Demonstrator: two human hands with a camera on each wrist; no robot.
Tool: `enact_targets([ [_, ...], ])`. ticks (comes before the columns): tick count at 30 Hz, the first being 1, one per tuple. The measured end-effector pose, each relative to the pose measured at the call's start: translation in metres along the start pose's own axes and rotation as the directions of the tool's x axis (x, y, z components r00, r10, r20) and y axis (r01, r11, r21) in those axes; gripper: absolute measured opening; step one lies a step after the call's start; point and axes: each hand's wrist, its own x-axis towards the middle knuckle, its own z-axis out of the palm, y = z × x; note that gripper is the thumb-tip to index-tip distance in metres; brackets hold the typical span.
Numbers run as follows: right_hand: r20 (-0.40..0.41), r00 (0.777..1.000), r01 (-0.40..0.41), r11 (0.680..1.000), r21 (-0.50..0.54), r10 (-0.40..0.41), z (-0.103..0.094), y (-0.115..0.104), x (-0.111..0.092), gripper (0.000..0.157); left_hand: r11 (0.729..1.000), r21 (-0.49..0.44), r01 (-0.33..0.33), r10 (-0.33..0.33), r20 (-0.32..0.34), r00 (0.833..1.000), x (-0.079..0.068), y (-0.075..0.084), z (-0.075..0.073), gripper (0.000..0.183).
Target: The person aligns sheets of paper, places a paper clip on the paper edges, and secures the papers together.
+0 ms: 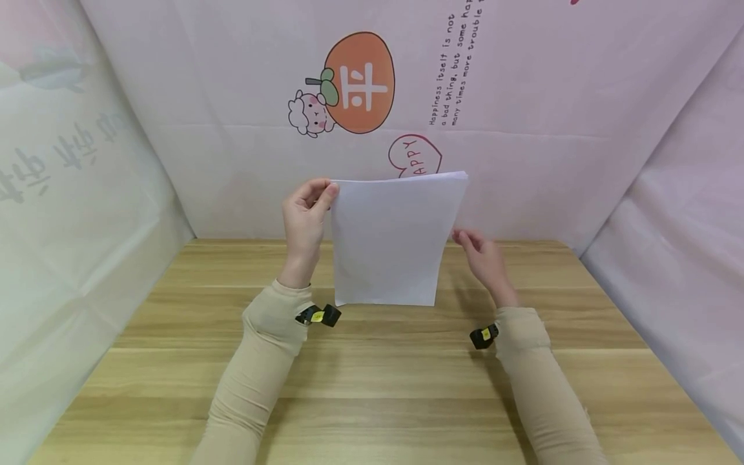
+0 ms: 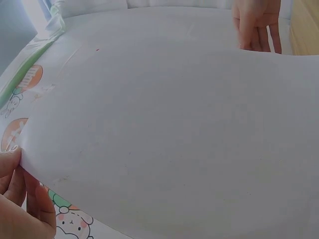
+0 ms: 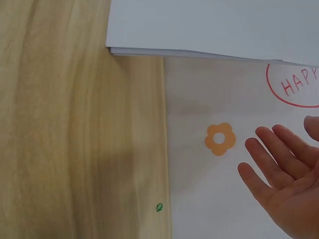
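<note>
My left hand [image 1: 307, 213] pinches the upper left corner of a stack of white paper [image 1: 395, 239], thumb in front and fingers behind. The sheets hang upright above the table, with their layered edge showing in the right wrist view. In the left wrist view, the near sheet [image 2: 164, 124] bows across most of the picture, and the left fingers [image 2: 35, 194] grip its corner. To the right of the paper, my right hand [image 1: 484, 258] is held apart from its edge. Its fingers [image 3: 271, 159] are spread and slightly bent, with nothing in them.
A wood-grain table [image 1: 372, 381] lies below. Behind it hangs a white printed cloth [image 1: 232, 161] with an orange fruit figure and lettering; more cloth [image 1: 70, 213] closes off both sides. Small black cameras [image 1: 331, 315] sit on the wrists over beige sleeves [image 1: 264, 361].
</note>
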Motion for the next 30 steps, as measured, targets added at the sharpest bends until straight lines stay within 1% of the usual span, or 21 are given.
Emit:
enact_targets([
  [4, 0.022, 1.000, -0.012, 0.998, -0.063, 0.013, 0.000, 0.003, 0.000, 0.046, 1.000, -0.011, 0.000, 0.000, -0.004, 1.000, 0.000, 0.001, -0.001, 0.017],
  [9, 0.086, 0.996, -0.021, 0.985, -0.170, 0.036, 0.000, 0.007, 0.001, 0.049, 1.000, 0.000, 0.001, -0.001, -0.002, 1.000, -0.001, 0.003, -0.001, 0.016],
  [13, 0.143, 0.988, -0.020, 0.977, -0.212, 0.051, -0.001, 0.011, 0.001, 0.048, 1.000, 0.002, 0.004, -0.004, -0.002, 1.000, -0.002, 0.004, -0.001, 0.017],
  [15, 0.165, 0.985, -0.015, 0.975, -0.223, 0.053, -0.001, 0.014, 0.002, 0.048, 1.000, -0.001, 0.006, -0.006, -0.001, 1.000, -0.003, 0.004, -0.001, 0.016],
  [19, 0.184, 0.982, -0.005, 0.974, -0.225, 0.047, 0.000, 0.019, 0.003, 0.048, 1.000, -0.004, 0.002, -0.002, -0.001, 1.000, -0.003, 0.004, 0.000, 0.015],
  [24, 0.187, 0.982, 0.004, 0.975, -0.221, 0.038, -0.002, 0.025, 0.001, 0.057, 1.000, -0.007, -0.006, 0.006, -0.010, 1.000, -0.003, 0.003, 0.000, 0.014],
  [27, 0.199, 0.978, -0.013, 0.975, -0.220, 0.058, -0.004, 0.029, 0.000, 0.062, 1.000, -0.011, -0.004, 0.004, -0.010, 1.000, -0.003, 0.003, 0.001, 0.014],
  [30, 0.209, 0.974, -0.042, 0.974, -0.221, 0.089, -0.005, 0.033, 0.002, 0.060, 1.000, -0.002, -0.002, 0.002, -0.004, 1.000, -0.003, 0.003, 0.000, 0.016],
])
